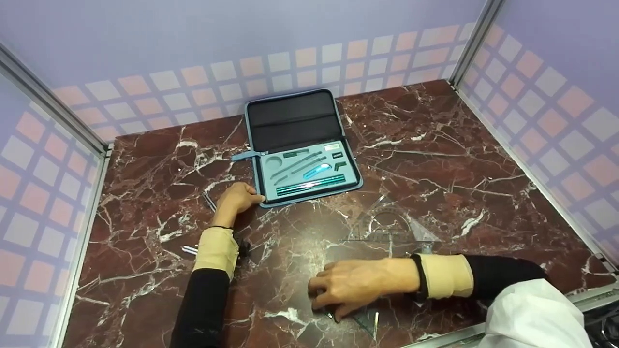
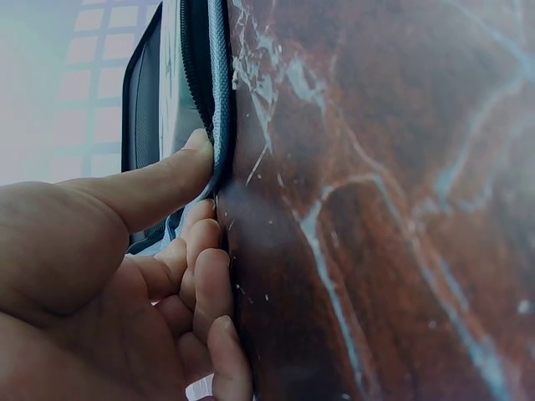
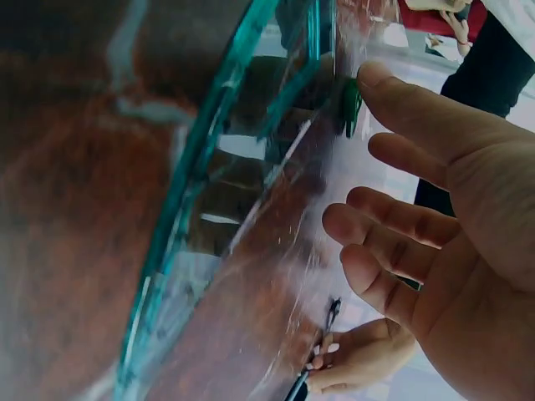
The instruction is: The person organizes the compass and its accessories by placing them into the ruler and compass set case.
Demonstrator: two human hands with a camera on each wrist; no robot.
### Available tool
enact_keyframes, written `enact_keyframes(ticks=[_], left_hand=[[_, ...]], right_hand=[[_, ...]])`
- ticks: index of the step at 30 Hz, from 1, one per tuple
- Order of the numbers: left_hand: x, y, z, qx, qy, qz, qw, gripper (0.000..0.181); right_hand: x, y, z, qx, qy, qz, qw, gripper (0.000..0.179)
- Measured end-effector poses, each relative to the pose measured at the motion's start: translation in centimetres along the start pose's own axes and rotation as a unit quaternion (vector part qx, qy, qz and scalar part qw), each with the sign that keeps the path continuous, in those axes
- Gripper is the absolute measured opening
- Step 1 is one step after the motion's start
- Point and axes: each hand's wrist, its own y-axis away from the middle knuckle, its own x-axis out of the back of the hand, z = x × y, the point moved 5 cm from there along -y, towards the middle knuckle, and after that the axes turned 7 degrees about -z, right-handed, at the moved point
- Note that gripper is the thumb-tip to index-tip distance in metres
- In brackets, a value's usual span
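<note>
A blue zip case lies unfolded at the back, its grey tray holding shiny teal sticks and a light-blue tool. My left hand grips its near left corner. In the left wrist view, the thumb presses on the zip edge and the fingers curl beside and below it. My right hand is low over the table near the front, fingers loosely bent. A small green object is close to its thumb tip; contact cannot be told. Beside it lies a clear, teal-edged set square.
A clear protractor and another transparent set square lie beyond the right forearm. Slim pen-like items lie left of the left wrist. Walls enclose the back and sides. White cloth is at lower right.
</note>
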Motion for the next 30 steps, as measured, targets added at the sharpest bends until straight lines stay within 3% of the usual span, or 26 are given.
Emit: enact_keyframes(ticks=[12, 22, 30], left_hand=[[-0.1, 0.06, -0.16, -0.002, -0.003, 0.002, 1.0, 0.035], [-0.02, 0.01, 0.0, -0.001, 0.006, -0.008, 1.0, 0.044], [0.05, -0.03, 0.0, -0.005, -0.001, -0.003, 1.0, 0.042]], right_hand=[[-0.19, -0.61, -0.6, -0.008, -0.034, -0.008, 0.9994, 0.029], [-0.1, -0.65, -0.74, -0.011, 0.009, 0.023, 0.9996, 0.014], [-0.26, -0.82, -0.47, -0.032, -0.027, 0.009, 0.9991, 0.006]])
